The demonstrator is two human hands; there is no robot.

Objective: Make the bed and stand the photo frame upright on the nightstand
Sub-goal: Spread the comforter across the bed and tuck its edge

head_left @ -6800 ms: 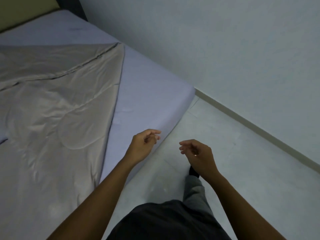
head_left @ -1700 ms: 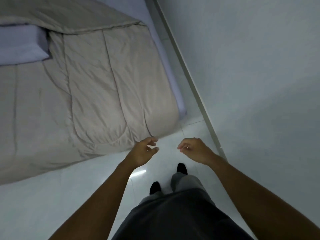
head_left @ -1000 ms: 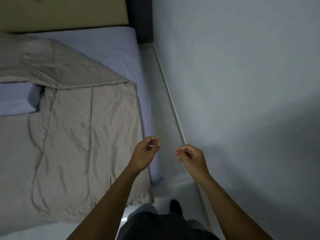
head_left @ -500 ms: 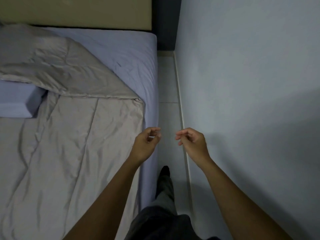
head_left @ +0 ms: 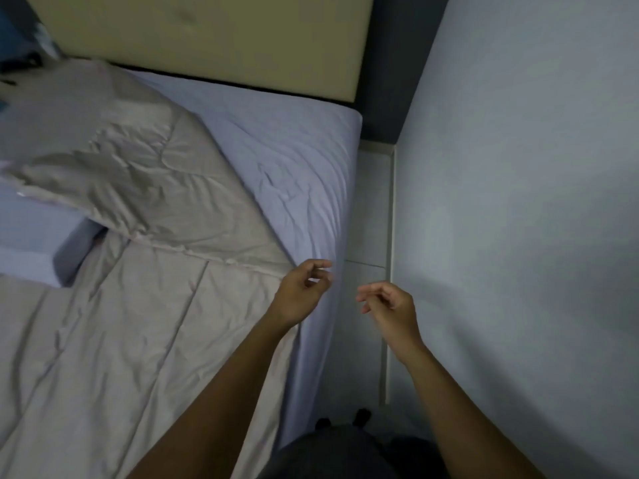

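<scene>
Standing in the narrow strip of floor (head_left: 368,209) between the bed and the wall (head_left: 518,202), I look down along the bed's right edge toward the headboard (head_left: 207,39). My left hand (head_left: 299,293) hangs over that right edge, just where the folded-back corner of the comforter (head_left: 138,323) meets the bare sheet (head_left: 294,157). Its fingers (head_left: 320,266) are loosely curled, thumb near the fingertips, and they grip nothing; I cannot tell whether the hand touches the cloth below or only hovers above it. My right hand (head_left: 389,307) is out past the mattress edge, above the floor tiles, also half curled and empty, fingertips pointing toward the left hand with a small gap between the two.

The beige comforter covers the near and left part of the bed, creased, with its top portion turned back on a slant so that the lavender sheet lies bare across the far right corner up to the headboard. Under the turned-back flap, at the left edge of the view, a lavender pillow (head_left: 34,243) shows partly. The photo frame and nightstand are not in view. My dark shorts (head_left: 332,454) and feet (head_left: 361,416) show at the bottom.
</scene>
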